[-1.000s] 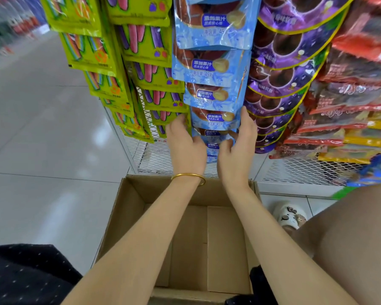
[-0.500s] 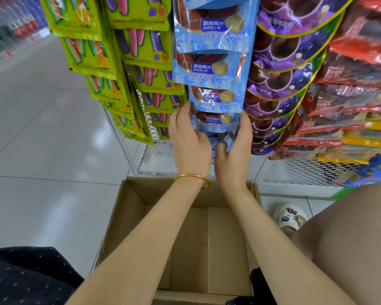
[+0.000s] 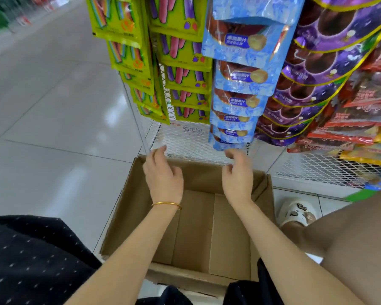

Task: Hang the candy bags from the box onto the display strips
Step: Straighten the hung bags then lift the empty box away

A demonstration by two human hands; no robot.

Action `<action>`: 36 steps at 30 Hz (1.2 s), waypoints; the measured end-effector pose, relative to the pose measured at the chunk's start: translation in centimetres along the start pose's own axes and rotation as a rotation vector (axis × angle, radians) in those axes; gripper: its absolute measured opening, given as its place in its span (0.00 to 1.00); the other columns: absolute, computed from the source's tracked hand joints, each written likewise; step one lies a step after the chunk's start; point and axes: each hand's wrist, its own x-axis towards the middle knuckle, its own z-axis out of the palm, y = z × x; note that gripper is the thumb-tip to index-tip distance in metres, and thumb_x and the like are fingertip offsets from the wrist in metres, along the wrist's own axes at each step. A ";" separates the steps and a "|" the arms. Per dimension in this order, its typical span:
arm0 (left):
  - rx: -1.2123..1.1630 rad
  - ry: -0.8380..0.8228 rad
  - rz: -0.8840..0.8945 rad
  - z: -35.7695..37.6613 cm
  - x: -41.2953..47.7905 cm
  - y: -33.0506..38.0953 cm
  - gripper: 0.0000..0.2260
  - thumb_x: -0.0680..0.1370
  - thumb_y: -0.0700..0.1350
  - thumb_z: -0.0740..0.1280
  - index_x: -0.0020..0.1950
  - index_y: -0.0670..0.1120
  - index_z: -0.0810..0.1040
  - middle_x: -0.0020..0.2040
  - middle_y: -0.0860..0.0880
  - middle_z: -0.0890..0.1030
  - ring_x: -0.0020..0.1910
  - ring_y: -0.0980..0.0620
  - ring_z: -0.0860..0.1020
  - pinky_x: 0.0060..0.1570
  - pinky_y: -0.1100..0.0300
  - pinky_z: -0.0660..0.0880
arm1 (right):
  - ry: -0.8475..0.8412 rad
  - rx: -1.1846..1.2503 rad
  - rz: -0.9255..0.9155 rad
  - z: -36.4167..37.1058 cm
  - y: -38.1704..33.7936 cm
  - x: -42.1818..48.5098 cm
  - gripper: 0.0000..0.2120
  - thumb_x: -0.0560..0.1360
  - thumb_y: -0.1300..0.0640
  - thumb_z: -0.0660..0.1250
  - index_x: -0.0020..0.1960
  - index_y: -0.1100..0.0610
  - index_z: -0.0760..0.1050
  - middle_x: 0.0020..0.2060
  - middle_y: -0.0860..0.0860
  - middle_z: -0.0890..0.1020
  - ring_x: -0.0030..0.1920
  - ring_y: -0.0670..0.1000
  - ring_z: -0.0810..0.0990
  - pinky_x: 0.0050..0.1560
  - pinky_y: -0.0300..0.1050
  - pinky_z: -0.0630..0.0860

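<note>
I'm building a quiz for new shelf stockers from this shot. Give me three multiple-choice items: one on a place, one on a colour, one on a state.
1. Where does the cardboard box sit?
A. on the floor below the hanging bags
B. on a shelf
C. on a cart

2. What colour are the bags hanging just above the right hand?
A. red
B. light blue
C. black

3. What do the left hand and the right hand hold?
A. one bag each
B. one shared bag
C. nothing

Key: 1 A, the box stands on the tiles under the strips; 2 B, their fronts are light blue; 3 C, both hands hover with loose fingers, no grip.
</note>
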 end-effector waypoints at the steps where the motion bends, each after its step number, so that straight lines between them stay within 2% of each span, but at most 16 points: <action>1: 0.095 0.016 -0.084 -0.3 -0.7 -2.1 0.24 0.72 0.34 0.62 0.68 0.42 0.68 0.67 0.41 0.68 0.67 0.42 0.65 0.67 0.52 0.60 | -0.143 -0.137 -0.060 1.0 0.6 -0.3 0.20 0.71 0.70 0.60 0.62 0.62 0.71 0.58 0.56 0.76 0.61 0.56 0.72 0.60 0.49 0.69; 5: 0.375 -0.056 -0.342 -1.8 -3.1 -8.8 0.26 0.73 0.38 0.63 0.71 0.40 0.63 0.70 0.38 0.63 0.68 0.37 0.62 0.68 0.44 0.60 | -0.483 -0.630 -0.210 4.2 3.1 1.0 0.22 0.77 0.59 0.60 0.71 0.56 0.62 0.67 0.55 0.69 0.68 0.56 0.65 0.68 0.53 0.62; 7: 0.464 -0.104 -0.362 -2.0 -4.0 -11.0 0.28 0.74 0.40 0.63 0.73 0.39 0.60 0.71 0.37 0.61 0.69 0.38 0.61 0.70 0.44 0.58 | -0.605 -0.792 -0.177 5.0 3.8 1.9 0.22 0.79 0.54 0.59 0.72 0.54 0.59 0.66 0.54 0.71 0.67 0.57 0.69 0.68 0.55 0.63; 9: 0.503 -0.137 -0.340 -1.7 -4.7 -12.3 0.30 0.73 0.41 0.64 0.73 0.39 0.58 0.72 0.37 0.60 0.71 0.39 0.59 0.71 0.46 0.55 | -0.636 -0.853 -0.187 5.5 4.1 2.6 0.17 0.80 0.53 0.58 0.68 0.53 0.64 0.60 0.54 0.77 0.60 0.57 0.75 0.61 0.54 0.69; 12: 0.533 -0.216 -0.326 -1.4 -4.4 -13.3 0.33 0.74 0.47 0.64 0.76 0.43 0.53 0.74 0.37 0.53 0.74 0.39 0.51 0.73 0.46 0.46 | -0.595 -0.834 -0.221 6.7 3.7 3.2 0.08 0.80 0.54 0.57 0.55 0.55 0.71 0.47 0.54 0.81 0.48 0.56 0.78 0.44 0.49 0.73; 14: 0.525 -0.295 -0.309 -2.3 -2.0 -14.5 0.35 0.75 0.51 0.62 0.77 0.46 0.49 0.76 0.39 0.48 0.75 0.41 0.45 0.73 0.47 0.42 | -0.591 -0.830 -0.217 7.9 2.9 3.7 0.08 0.80 0.53 0.57 0.52 0.56 0.71 0.45 0.54 0.80 0.46 0.57 0.78 0.38 0.46 0.69; 16: 0.475 -0.326 -0.291 -4.5 1.7 -15.9 0.33 0.76 0.53 0.62 0.77 0.47 0.50 0.76 0.41 0.51 0.75 0.42 0.47 0.74 0.47 0.46 | -0.584 -0.806 -0.213 9.5 1.8 4.2 0.08 0.81 0.53 0.56 0.50 0.57 0.71 0.44 0.55 0.80 0.46 0.59 0.78 0.37 0.45 0.65; 18: 0.480 -0.177 -0.312 -7.5 3.9 -16.6 0.30 0.76 0.51 0.62 0.75 0.46 0.56 0.75 0.42 0.57 0.74 0.42 0.52 0.73 0.47 0.51 | -0.591 -0.782 -0.224 11.3 0.2 4.4 0.10 0.81 0.52 0.56 0.48 0.57 0.71 0.43 0.56 0.80 0.45 0.60 0.78 0.37 0.46 0.65; 21: 0.430 0.146 -0.667 -10.9 1.1 -16.7 0.33 0.74 0.48 0.66 0.74 0.43 0.55 0.74 0.40 0.57 0.73 0.40 0.55 0.71 0.45 0.56 | -0.655 -0.661 -0.205 14.1 -2.3 3.9 0.12 0.80 0.49 0.58 0.46 0.56 0.72 0.42 0.55 0.80 0.45 0.60 0.79 0.37 0.47 0.66; 23: 0.157 0.100 -1.043 -11.0 -2.4 -16.7 0.39 0.73 0.47 0.70 0.75 0.41 0.49 0.73 0.37 0.57 0.71 0.38 0.59 0.68 0.44 0.61 | -0.755 -0.607 -0.179 15.4 -3.1 3.7 0.13 0.78 0.45 0.60 0.51 0.55 0.73 0.45 0.55 0.80 0.49 0.60 0.79 0.40 0.48 0.68; 25: -0.126 -0.043 -1.220 -9.7 -5.0 -17.5 0.43 0.73 0.46 0.71 0.75 0.40 0.44 0.74 0.38 0.58 0.70 0.38 0.63 0.67 0.47 0.63 | -0.904 -0.629 -0.124 16.1 -3.2 3.7 0.19 0.75 0.44 0.65 0.61 0.53 0.70 0.53 0.55 0.79 0.55 0.60 0.77 0.45 0.50 0.70; 27: -0.206 -0.041 -1.212 -8.5 -5.9 -18.8 0.42 0.73 0.43 0.71 0.75 0.42 0.45 0.73 0.40 0.61 0.67 0.40 0.68 0.65 0.49 0.68 | -0.983 -0.679 -0.120 16.7 -2.9 4.0 0.21 0.74 0.47 0.67 0.62 0.56 0.68 0.55 0.57 0.78 0.56 0.60 0.76 0.47 0.52 0.71; 29: -0.196 0.023 -1.201 -8.3 -5.0 -20.1 0.36 0.73 0.38 0.68 0.75 0.45 0.51 0.69 0.42 0.69 0.58 0.42 0.74 0.55 0.52 0.73 | -0.968 -0.744 -0.216 18.1 -3.4 4.5 0.16 0.77 0.51 0.65 0.59 0.59 0.70 0.50 0.58 0.79 0.52 0.60 0.77 0.44 0.51 0.71; 31: -0.175 0.081 -1.182 -9.2 -3.1 -21.6 0.30 0.73 0.35 0.65 0.73 0.46 0.58 0.61 0.46 0.75 0.48 0.47 0.75 0.46 0.58 0.71 | -0.960 -0.769 -0.310 19.7 -4.9 5.0 0.14 0.77 0.51 0.63 0.56 0.60 0.71 0.44 0.57 0.79 0.48 0.60 0.77 0.39 0.47 0.68; 33: -0.170 0.129 -1.159 -10.7 -0.6 -23.2 0.28 0.74 0.36 0.63 0.72 0.49 0.60 0.61 0.49 0.76 0.52 0.47 0.76 0.48 0.58 0.72 | -0.956 -0.749 -0.383 21.4 -6.8 5.3 0.13 0.77 0.52 0.63 0.55 0.61 0.71 0.40 0.57 0.78 0.46 0.60 0.77 0.36 0.46 0.65; 36: -0.160 0.121 -1.136 -13.8 2.7 -24.1 0.32 0.73 0.42 0.67 0.74 0.52 0.57 0.68 0.51 0.71 0.62 0.47 0.74 0.60 0.50 0.73 | -0.885 -0.716 -0.404 21.9 -10.2 5.9 0.14 0.77 0.54 0.63 0.54 0.64 0.71 0.38 0.59 0.78 0.41 0.61 0.77 0.34 0.46 0.64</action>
